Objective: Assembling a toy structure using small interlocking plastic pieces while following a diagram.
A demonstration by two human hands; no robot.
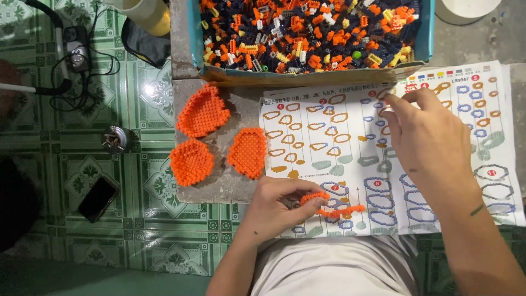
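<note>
- Orange plastic micro-brick strip, thin and curved (329, 204), is in the head view pinched in the left hand (279, 205); its fingers (307, 204) are pressed together around the strip's near end, low over the printed paper instruction sheet (350, 142).
- Right hand (422, 142) lies flat on that sheet, fingers (397, 107) loosely spread and holding nothing, the fingertips pointing at the sheet's upper edge close to the box.
- Three finished orange brick-built shell pieces (204, 111) (192, 161) (247, 152) sit on the grey concrete desk (219, 186), left of the sheet and well apart from the right hand, near the left.
- Blue cardboard box of loose orange, black and yellow bricks (197, 38) stands at the desk's far side.
- Judgement: the strip is fragile, so it is best supported along its length, pressed evenly, and checked against the sheet's outline drawings directly beneath it.
- Black phone (97, 198) and small round metal tin (114, 138) rest on the green patterned floor tiles (164, 241).
</note>
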